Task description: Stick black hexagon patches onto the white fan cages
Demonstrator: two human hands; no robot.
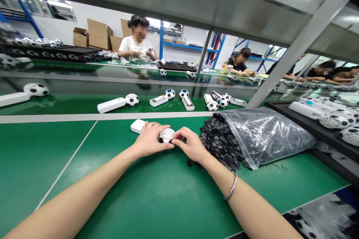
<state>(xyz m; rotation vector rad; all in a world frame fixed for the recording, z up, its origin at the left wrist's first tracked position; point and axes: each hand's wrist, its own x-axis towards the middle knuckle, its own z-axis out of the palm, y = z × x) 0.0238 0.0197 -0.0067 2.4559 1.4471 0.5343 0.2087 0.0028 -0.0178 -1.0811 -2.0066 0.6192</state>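
"Where was the white fan?"

"The white fan (167,134) lay on the green counter (84,179), close to its far edge and about halfway along. Its handle (138,126) stuck out to the left, past your fingers."

"What did my hands do?"

"Your left hand (150,138) was closed around the fan, just beside its round ball head. Your right hand (190,143) had its fingertips pinched on the side of that head. Your two hands almost touched."

"What else was there?"

"A clear bag (263,134) lay toward the counter's right edge, just beside your right hand. Black pieces (221,142) spilled out of its open end. One black piece (190,163) lay alone by your right wrist. More fans (117,103) lay on the belt (70,104) past the far edge."
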